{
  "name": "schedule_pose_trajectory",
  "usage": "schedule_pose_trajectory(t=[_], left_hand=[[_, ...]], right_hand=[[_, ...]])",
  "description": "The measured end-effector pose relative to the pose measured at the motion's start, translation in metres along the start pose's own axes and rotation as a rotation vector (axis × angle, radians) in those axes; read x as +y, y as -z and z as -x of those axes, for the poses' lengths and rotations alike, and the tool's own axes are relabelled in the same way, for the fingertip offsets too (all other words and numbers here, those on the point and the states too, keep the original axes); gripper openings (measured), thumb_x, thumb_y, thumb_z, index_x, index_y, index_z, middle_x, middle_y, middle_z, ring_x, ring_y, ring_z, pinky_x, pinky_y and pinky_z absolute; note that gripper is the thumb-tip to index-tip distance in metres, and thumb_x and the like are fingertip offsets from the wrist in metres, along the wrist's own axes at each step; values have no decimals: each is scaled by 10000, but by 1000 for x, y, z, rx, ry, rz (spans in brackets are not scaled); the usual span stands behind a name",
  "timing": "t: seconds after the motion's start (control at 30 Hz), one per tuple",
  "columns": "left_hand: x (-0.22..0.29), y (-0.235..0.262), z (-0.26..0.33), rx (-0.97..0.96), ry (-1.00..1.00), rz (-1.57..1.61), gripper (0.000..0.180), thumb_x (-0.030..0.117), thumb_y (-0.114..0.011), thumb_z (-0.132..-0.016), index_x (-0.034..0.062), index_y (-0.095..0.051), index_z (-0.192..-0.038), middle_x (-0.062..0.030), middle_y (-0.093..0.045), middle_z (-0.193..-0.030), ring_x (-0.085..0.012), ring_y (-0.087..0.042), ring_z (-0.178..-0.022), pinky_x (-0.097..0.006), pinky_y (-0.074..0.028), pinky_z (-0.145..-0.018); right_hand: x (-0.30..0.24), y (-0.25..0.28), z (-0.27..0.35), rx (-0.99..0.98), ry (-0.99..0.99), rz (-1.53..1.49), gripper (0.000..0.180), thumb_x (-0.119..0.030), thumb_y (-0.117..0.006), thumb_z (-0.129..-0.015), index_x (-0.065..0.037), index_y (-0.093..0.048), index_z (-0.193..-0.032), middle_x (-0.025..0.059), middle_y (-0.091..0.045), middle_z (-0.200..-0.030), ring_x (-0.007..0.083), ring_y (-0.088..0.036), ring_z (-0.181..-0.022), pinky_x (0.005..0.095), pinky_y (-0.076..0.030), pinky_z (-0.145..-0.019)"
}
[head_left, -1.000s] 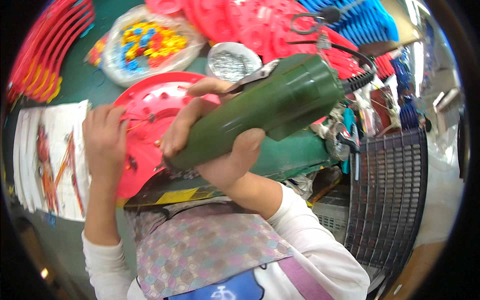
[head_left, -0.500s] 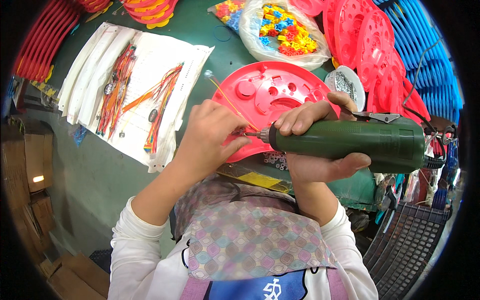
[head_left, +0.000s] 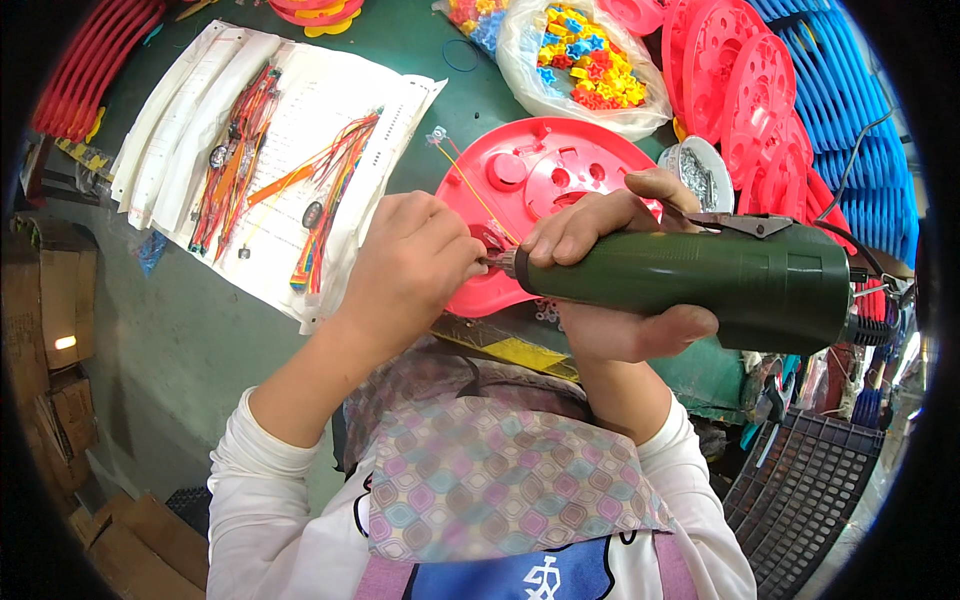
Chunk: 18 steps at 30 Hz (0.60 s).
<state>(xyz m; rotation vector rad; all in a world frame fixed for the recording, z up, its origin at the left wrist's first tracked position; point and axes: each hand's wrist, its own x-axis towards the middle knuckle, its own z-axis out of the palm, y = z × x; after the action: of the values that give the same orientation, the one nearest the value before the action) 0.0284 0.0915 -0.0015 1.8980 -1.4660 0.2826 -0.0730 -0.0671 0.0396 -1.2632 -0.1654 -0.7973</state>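
Note:
My right hand (head_left: pixel 610 265) grips a dark green electric screwdriver (head_left: pixel 700 285), held level with its tip pointing left at the near edge of a round red plastic part (head_left: pixel 540 175). My left hand (head_left: pixel 410 265) is closed at that tip, fingers pinched on something small I cannot make out. A thin yellow and red wire (head_left: pixel 470 185) runs from the part past my left fingers. The part lies on the green table (head_left: pixel 200 330).
White paper sheets (head_left: pixel 300 110) with bundles of coloured wires lie to the left. A clear bag of coloured plastic pieces (head_left: pixel 585 65) and a small bowl of screws (head_left: pixel 695 170) sit behind the part. Red discs (head_left: pixel 730 80) and blue discs (head_left: pixel 850 100) are stacked right; a dark crate (head_left: pixel 820 490) stands lower right.
My view has swung left and down. The screwdriver has come down from a raised tilt to level, and my left hand has moved from the part's left side to the tool's tip.

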Motion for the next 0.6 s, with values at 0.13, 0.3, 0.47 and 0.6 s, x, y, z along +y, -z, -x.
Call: schedule_pose_trajectory(t=[0.13,0.3,0.47,0.6], left_hand=[[6,1,-5,8,9,-33,226,160,-820,-698,104,-652,-838,-24,-571,-894,-250,-559,-943,-414,-447,-841],[9,2,-9,-183,130,0,255,144,-847,-688,102,-668,-864,-30,-602,-965,-271,-562,-1009,-420,-432,-860],[-2,-1,-28,-22,84,105,255,15,-767,-763,58,-646,-984,-84,-639,-1008,-291,-613,-972,-411,-492,-853],[-15,-19,-29,122,97,291,180,13,-704,-837,38,-597,-979,-125,-618,-936,-343,-633,-861,-419,-533,-757]], right_hand=[[-7,1,1,-29,30,50,1142,-911,-591,-708,11,-371,-1345,131,-660,-820,247,-692,-737,388,-605,-729],[-18,10,1,-93,108,116,1113,-920,-492,-802,17,-392,-1392,122,-613,-771,252,-645,-676,427,-591,-683],[-15,8,9,-88,78,11,1106,-910,-517,-799,10,-390,-1399,126,-618,-789,260,-650,-694,441,-592,-690],[1,5,11,-2,-19,45,1089,-905,-526,-799,-1,-382,-1388,141,-618,-809,275,-650,-705,449,-591,-695]])
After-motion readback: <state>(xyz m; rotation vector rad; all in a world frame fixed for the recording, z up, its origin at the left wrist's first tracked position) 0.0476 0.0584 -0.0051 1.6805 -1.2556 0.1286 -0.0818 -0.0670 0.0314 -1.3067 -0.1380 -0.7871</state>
